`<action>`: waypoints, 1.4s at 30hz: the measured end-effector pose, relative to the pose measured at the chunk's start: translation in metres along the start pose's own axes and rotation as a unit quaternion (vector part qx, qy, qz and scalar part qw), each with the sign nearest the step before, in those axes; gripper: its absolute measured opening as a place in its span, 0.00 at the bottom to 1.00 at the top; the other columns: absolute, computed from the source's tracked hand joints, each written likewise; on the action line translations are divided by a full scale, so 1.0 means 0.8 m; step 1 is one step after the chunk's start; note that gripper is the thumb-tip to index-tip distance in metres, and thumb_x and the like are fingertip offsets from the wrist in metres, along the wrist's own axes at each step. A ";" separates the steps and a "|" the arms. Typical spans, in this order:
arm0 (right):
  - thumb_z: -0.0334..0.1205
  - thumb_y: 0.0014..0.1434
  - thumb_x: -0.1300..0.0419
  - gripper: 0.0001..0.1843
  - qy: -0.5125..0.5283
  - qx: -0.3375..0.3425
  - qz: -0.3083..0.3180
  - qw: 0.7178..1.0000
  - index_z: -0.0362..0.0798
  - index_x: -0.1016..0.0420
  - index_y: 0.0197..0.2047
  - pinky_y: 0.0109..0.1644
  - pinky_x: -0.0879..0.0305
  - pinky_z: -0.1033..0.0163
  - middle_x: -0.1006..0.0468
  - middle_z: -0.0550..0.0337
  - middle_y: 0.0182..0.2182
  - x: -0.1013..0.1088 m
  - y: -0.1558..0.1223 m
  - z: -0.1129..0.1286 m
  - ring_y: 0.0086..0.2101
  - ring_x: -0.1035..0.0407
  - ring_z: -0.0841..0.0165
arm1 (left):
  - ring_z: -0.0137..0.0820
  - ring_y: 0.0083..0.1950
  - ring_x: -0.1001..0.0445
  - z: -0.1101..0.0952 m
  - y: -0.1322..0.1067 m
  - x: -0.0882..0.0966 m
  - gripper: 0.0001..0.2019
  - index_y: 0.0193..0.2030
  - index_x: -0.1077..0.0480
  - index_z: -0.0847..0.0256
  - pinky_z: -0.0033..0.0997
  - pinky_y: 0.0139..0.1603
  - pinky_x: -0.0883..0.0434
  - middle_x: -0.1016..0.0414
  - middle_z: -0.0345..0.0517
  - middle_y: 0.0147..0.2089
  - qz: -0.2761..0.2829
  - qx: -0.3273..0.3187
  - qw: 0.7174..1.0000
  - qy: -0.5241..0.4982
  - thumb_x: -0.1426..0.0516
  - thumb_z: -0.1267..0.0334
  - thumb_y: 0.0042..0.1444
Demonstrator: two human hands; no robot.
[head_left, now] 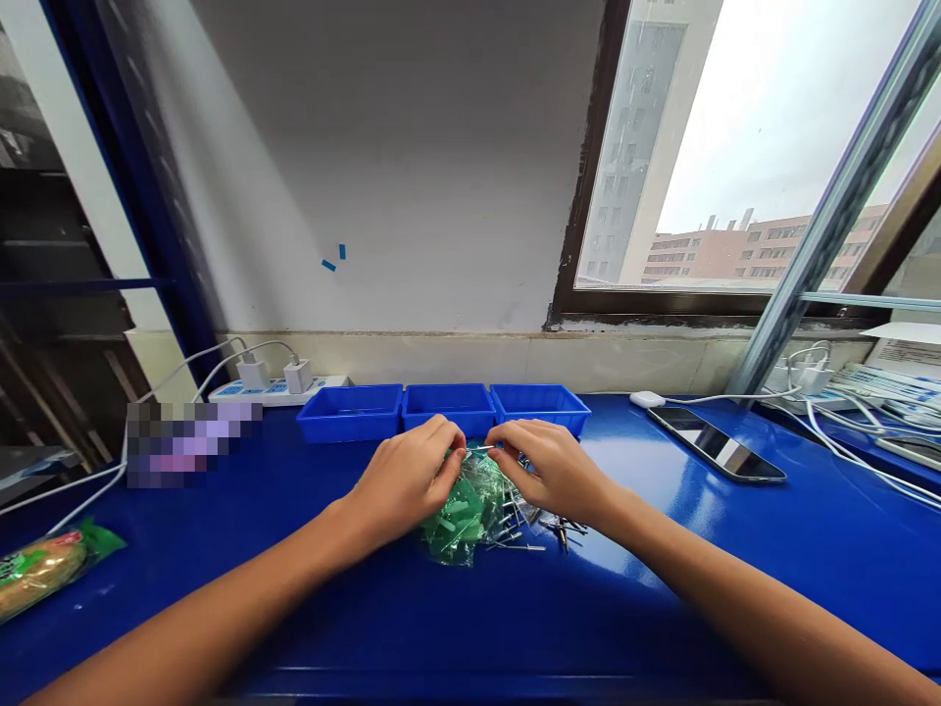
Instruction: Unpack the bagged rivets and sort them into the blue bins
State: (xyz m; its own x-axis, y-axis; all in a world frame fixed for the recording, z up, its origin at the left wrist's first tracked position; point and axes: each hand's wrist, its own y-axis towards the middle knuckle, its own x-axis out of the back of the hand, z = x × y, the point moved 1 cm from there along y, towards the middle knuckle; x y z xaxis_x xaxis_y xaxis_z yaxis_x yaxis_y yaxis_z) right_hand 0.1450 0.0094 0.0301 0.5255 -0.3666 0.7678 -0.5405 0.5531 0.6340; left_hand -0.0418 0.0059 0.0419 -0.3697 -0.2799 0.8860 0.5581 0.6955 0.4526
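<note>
Well to the left of my left fingers lies a wrapped snack packet (44, 569), and beyond it, toward the wall, a power strip (275, 390) with two chargers plugged in. Just past the fingertips stand three blue bins (445, 404) in a row, touching side to side.

My left hand (408, 480) has its fingers curled together, tips pinched on the upper edge of the plastic bag (463, 515), which lies on the blue table (294, 588) directly under and between both sets of fingers. It is clear film stuffed with green plastic anchors (wall plugs, by the look). My right hand (551, 471) meets it from the other side, thumb and forefinger closed on the same edge; a thin silvery pin shows between the two fingertips, though I cannot tell which hand grips it.

I judge the bag light, soft and slippery, crumpling rather than holding shape, so the film's edge is the place to grip. Loose screws (533, 539) lie just below the right fingers, small and apt to roll. Well off to their right rests a smartphone (717, 446).
</note>
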 end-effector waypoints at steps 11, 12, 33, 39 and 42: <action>0.42 0.59 0.52 0.16 -0.250 -0.273 -0.025 0.928 0.46 0.27 0.41 0.30 0.44 0.61 0.22 0.52 0.31 0.039 -0.015 -0.136 0.31 0.30 0.62 | 0.41 0.49 0.32 0.006 0.000 -0.002 0.18 0.53 0.40 0.64 0.40 0.46 0.32 0.36 0.53 0.53 0.055 0.035 0.997 0.028 0.53 0.55 0.60; 0.41 0.58 0.52 0.15 -0.254 -0.277 0.006 0.927 0.46 0.27 0.42 0.31 0.44 0.61 0.22 0.52 0.33 0.040 -0.016 -0.142 0.32 0.30 0.61 | 0.41 0.50 0.32 0.006 0.000 -0.003 0.19 0.53 0.40 0.64 0.41 0.47 0.32 0.36 0.54 0.53 0.062 0.032 0.997 0.029 0.53 0.55 0.60; 0.26 0.50 0.46 0.14 -0.036 -0.103 0.275 0.955 0.52 0.28 0.37 0.26 0.46 0.65 0.24 0.60 0.28 0.001 -0.013 -0.083 0.26 0.35 0.69 | 0.40 0.51 0.34 0.003 -0.002 -0.009 0.19 0.55 0.39 0.63 0.40 0.49 0.34 0.36 0.53 0.53 0.120 -0.011 0.992 0.029 0.52 0.56 0.60; 0.26 0.48 0.45 0.09 -0.036 -0.110 0.279 0.953 0.51 0.30 0.30 0.25 0.48 0.65 0.27 0.61 0.26 0.003 -0.016 -0.086 0.24 0.38 0.71 | 0.41 0.52 0.35 0.003 -0.002 -0.009 0.19 0.55 0.39 0.64 0.41 0.50 0.34 0.37 0.53 0.54 0.130 -0.016 0.991 0.029 0.53 0.56 0.60; 0.25 0.47 0.46 0.09 -0.032 -0.143 0.302 0.942 0.50 0.32 0.26 0.25 0.48 0.65 0.27 0.61 0.24 0.009 -0.018 -0.088 0.23 0.39 0.72 | 0.41 0.52 0.35 0.003 -0.003 -0.008 0.19 0.55 0.40 0.64 0.41 0.51 0.35 0.37 0.54 0.54 0.135 -0.017 0.990 0.031 0.53 0.56 0.61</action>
State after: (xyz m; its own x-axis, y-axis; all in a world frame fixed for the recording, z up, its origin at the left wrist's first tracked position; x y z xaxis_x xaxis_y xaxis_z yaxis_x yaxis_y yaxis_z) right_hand 0.2024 0.0516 0.0201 0.1338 0.0403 0.9902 -0.5248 0.8504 0.0363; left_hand -0.0422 0.0074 0.0351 -0.1575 -0.1281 0.9792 0.6546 0.7288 0.2007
